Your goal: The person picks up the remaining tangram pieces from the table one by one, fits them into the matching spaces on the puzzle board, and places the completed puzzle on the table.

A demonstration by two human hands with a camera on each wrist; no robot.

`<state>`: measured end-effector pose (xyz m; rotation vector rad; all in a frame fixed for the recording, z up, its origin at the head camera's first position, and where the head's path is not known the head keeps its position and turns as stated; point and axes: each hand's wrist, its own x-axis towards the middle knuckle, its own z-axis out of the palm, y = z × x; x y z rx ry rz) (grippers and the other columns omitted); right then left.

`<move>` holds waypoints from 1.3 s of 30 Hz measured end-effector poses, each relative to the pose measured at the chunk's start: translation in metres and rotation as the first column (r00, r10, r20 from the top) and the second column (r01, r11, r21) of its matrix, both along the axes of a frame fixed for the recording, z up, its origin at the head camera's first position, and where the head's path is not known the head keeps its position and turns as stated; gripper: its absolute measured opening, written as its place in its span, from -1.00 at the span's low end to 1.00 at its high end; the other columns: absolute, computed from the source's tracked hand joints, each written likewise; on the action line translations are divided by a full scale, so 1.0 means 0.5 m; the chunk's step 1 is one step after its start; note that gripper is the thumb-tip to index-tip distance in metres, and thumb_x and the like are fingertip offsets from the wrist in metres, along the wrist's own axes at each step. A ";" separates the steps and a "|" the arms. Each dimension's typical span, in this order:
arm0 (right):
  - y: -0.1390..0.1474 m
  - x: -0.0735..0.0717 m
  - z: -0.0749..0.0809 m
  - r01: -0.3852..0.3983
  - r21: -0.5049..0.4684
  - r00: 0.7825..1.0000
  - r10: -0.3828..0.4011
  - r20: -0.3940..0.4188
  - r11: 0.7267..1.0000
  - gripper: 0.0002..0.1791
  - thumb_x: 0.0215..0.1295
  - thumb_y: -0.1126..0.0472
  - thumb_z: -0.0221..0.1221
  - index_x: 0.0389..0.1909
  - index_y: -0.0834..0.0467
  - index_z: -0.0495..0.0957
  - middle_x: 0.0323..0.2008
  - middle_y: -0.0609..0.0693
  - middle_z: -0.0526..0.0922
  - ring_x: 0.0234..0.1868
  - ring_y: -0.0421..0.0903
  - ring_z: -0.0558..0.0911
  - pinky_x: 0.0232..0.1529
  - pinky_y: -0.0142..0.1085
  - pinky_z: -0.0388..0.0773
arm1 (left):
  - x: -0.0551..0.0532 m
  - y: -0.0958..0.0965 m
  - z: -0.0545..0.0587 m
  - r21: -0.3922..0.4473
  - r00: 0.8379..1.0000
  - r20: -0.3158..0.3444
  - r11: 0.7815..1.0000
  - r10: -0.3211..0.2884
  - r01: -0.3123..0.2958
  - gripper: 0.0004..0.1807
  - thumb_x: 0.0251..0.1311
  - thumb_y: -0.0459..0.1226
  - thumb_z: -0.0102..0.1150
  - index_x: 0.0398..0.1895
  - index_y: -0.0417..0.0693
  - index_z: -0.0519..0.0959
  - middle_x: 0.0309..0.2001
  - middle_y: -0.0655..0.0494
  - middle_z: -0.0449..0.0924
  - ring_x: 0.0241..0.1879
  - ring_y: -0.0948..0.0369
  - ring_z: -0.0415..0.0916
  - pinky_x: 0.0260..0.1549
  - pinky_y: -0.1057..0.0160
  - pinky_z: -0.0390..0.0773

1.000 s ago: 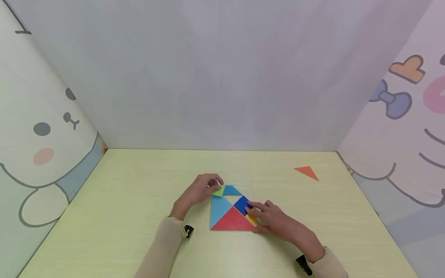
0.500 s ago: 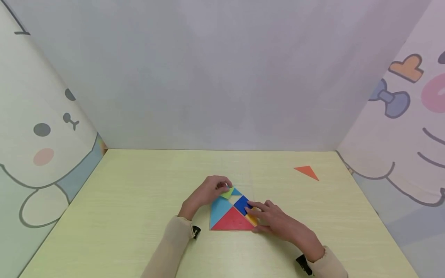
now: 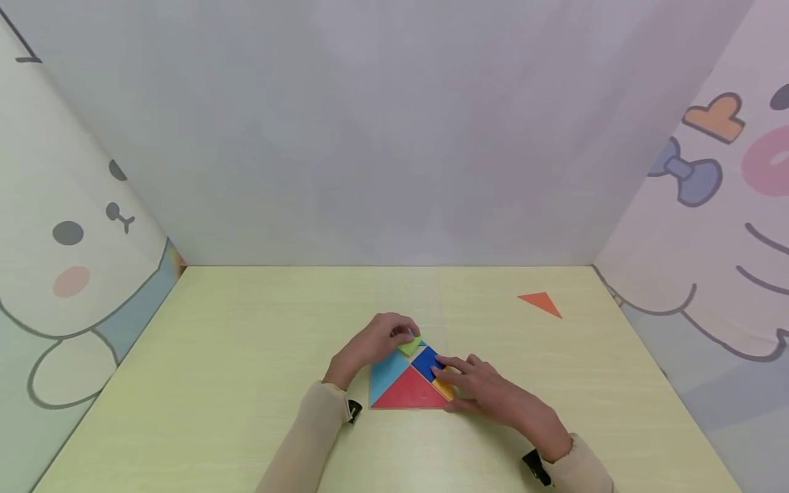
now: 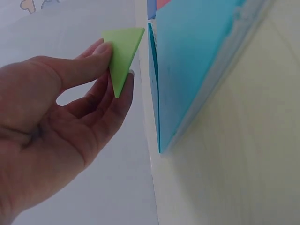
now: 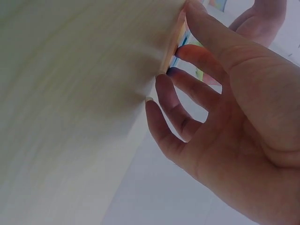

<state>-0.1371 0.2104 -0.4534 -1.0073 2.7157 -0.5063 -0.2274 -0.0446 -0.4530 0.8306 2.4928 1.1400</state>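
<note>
In the head view my left hand (image 3: 374, 341) pinches a green triangle (image 3: 409, 347) between thumb and fingers, above the upper part of a tangram board (image 3: 407, 409). The left wrist view has the green triangle (image 4: 124, 54) tilted and apart from the board. My right hand (image 3: 496, 392) rests at the board's right side, fingertips on a dark blue square (image 3: 427, 364) and a yellow piece (image 3: 442, 388), thumb at the lower right corner. A light blue triangle (image 3: 385, 374) and a red triangle (image 3: 409, 392) lie on the board. A blue piece at the top is mostly hidden.
An orange triangle (image 3: 542, 303) lies loose on the table (image 3: 246, 329), toward the back right. A plain pale wall (image 3: 394, 137) rises behind the table, with cartoon-printed panels on both sides.
My left hand has moved right with the green triangle, from the board's upper left corner to over the blue piece at its top. The right hand stays at the board's right side.
</note>
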 end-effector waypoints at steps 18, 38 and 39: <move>0.003 0.003 0.000 -0.014 -0.021 1.000 0.014 -0.007 1.000 -0.35 0.35 0.00 0.35 0.40 0.15 0.49 0.42 0.19 0.42 0.04 0.02 0.47 -0.13 -0.25 0.46 | 0.016 0.023 0.002 -0.067 1.000 -0.024 0.998 -0.006 0.005 -0.83 0.42 -0.41 0.18 -0.04 -0.14 0.71 -0.12 0.04 0.68 -0.13 0.13 0.55 0.00 0.12 0.61; 0.004 0.003 0.001 -0.005 -0.015 1.000 0.005 0.025 1.000 -0.34 0.36 0.00 0.34 0.41 0.15 0.48 0.42 0.18 0.40 0.27 0.19 0.49 0.09 0.01 0.54 | 0.046 0.035 0.012 -0.156 0.997 -0.031 0.985 0.064 -0.068 -0.74 0.35 -0.47 0.24 0.07 -0.18 0.68 -0.12 0.01 0.59 -0.04 0.07 0.55 0.07 0.05 0.60; 0.004 0.003 0.001 -0.003 -0.014 1.000 0.004 0.028 1.000 -0.34 0.36 0.00 0.34 0.41 0.15 0.48 0.43 0.18 0.40 0.28 0.19 0.49 0.10 0.02 0.53 | 0.047 0.035 0.013 -0.162 0.997 -0.037 0.984 0.068 -0.073 -0.74 0.35 -0.46 0.24 0.07 -0.18 0.68 -0.13 0.01 0.57 -0.05 0.07 0.55 0.06 0.04 0.60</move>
